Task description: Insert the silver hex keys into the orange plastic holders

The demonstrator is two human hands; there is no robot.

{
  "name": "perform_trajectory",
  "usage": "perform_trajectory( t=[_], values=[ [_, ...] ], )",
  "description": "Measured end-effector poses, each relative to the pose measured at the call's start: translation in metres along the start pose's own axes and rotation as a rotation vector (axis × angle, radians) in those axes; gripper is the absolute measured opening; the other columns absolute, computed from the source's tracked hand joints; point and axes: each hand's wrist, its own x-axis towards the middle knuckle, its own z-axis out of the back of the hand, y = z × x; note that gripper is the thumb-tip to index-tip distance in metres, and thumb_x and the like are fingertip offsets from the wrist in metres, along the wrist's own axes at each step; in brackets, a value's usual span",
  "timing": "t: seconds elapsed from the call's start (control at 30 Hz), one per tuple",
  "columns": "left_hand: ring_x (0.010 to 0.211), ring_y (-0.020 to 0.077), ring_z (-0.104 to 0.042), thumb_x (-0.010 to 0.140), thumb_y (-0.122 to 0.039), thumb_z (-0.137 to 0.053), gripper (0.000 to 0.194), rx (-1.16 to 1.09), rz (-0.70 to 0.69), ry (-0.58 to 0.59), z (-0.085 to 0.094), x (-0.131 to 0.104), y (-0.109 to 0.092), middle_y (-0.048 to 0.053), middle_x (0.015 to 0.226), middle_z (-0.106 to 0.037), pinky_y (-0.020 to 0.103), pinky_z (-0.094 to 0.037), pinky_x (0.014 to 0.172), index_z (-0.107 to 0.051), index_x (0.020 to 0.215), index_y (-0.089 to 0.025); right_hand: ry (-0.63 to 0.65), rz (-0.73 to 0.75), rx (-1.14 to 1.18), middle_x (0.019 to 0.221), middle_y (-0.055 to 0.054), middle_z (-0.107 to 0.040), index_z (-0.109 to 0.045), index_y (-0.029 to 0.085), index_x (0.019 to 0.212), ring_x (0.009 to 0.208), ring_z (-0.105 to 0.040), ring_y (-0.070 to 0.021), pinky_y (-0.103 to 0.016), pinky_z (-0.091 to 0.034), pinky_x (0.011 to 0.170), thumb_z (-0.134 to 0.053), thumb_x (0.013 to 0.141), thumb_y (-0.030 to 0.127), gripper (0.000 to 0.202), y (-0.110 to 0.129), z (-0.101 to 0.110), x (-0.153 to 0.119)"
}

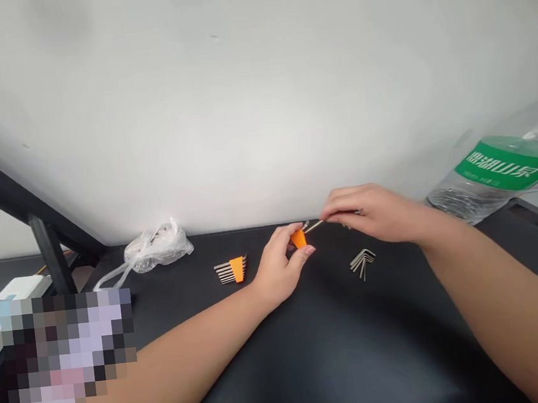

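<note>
Near the middle, my left hand grips an orange holder between thumb and fingers. A metal hex key reaches from the holder to my right hand, whose fingers pinch its far end. On the black table to the left lies a second orange holder with several hex keys through it. Several loose L-shaped hex keys lie fanned out below my right hand.
A clear plastic bag lies by the wall at the left. A large bottle with a green label stands tilted in view at the right. A white power strip and black frame are far left.
</note>
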Motion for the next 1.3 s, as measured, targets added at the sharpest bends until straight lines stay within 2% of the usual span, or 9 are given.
perform_trajectory(
  t=[0.2, 0.4, 0.7, 0.97, 1.17, 1.3],
  values=[
    [0.124, 0.0245, -0.058, 0.104, -0.038, -0.055, 0.044, 0.012, -0.048, 0.029, 0.000, 0.002, 0.001, 0.011, 0.138, -0.058, 0.039, -0.052, 0.101, -0.053, 0.145, -0.025, -0.023, -0.004, -0.005, 0.105, -0.007, -0.073, -0.077, 0.025, 0.113, 0.088, -0.068, -0.0202, -0.033, -0.053, 0.077, -0.050, 0.102, 0.030, 0.030, -0.004, 0.005, -0.004],
    [0.121, 0.0243, -0.058, 0.104, -0.036, -0.055, 0.043, 0.050, -0.065, 0.042, -0.001, 0.004, 0.003, 0.010, 0.136, -0.058, 0.040, -0.054, 0.099, -0.052, 0.146, -0.027, 0.032, 0.053, -0.011, 0.103, -0.007, -0.073, -0.079, 0.025, 0.111, 0.090, -0.067, -0.0196, -0.033, -0.053, 0.078, -0.046, 0.104, 0.025, 0.033, 0.001, -0.003, 0.002],
    [0.117, 0.0234, -0.060, 0.103, -0.038, -0.056, 0.045, 0.082, -0.067, 0.028, -0.002, 0.002, 0.004, 0.010, 0.134, -0.058, 0.039, -0.055, 0.096, -0.051, 0.146, -0.026, -0.020, 0.034, -0.023, 0.103, -0.006, -0.073, -0.079, 0.025, 0.112, 0.089, -0.067, -0.0197, -0.034, -0.052, 0.078, -0.050, 0.103, 0.027, 0.030, 0.003, 0.008, -0.004],
    [0.111, 0.0220, -0.060, 0.102, -0.038, -0.057, 0.045, 0.079, -0.048, 0.021, -0.002, 0.002, 0.005, 0.010, 0.130, -0.059, 0.039, -0.055, 0.095, -0.052, 0.145, -0.025, -0.004, 0.051, 0.004, 0.102, -0.006, -0.072, -0.079, 0.025, 0.112, 0.089, -0.067, -0.0191, -0.033, -0.052, 0.079, -0.049, 0.103, 0.025, 0.031, 0.005, 0.004, -0.002],
    [0.117, 0.0235, -0.060, 0.102, -0.038, -0.057, 0.044, 0.075, -0.025, 0.035, -0.002, 0.002, 0.003, 0.010, 0.132, -0.060, 0.040, -0.054, 0.097, -0.053, 0.144, -0.025, -0.007, 0.078, -0.014, 0.105, -0.007, -0.072, -0.079, 0.026, 0.112, 0.089, -0.068, -0.0194, -0.033, -0.053, 0.078, -0.047, 0.103, 0.023, 0.033, 0.003, 0.000, -0.003],
    [0.115, 0.0242, -0.063, 0.102, -0.040, -0.057, 0.045, 0.090, -0.030, 0.119, -0.001, 0.001, -0.002, 0.010, 0.128, -0.065, 0.043, -0.052, 0.102, -0.053, 0.145, -0.024, -0.035, 0.098, -0.060, 0.109, -0.008, -0.072, -0.077, 0.025, 0.114, 0.094, -0.068, -0.0212, -0.035, -0.054, 0.082, -0.046, 0.102, 0.020, 0.033, 0.000, -0.010, 0.000]
  ],
)
